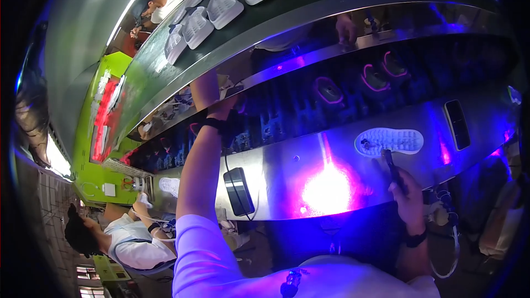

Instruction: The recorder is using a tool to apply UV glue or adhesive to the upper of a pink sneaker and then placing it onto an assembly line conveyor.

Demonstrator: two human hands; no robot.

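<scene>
A white sole point(406, 140) lies on the metal tabletop point(279, 185), work on it seemingly under way: the right hand point(408, 200) has its fingers wrapped round a dark tool point(395, 173) at the near edge. How much is finished is unclear. The left hand point(223, 109) reaches toward the dark channel point(290, 115), its fingers unreadable

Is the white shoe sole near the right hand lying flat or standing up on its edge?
Lying flat: the white sole rests on the metal bench, its broad ribbed face turned up.
</scene>
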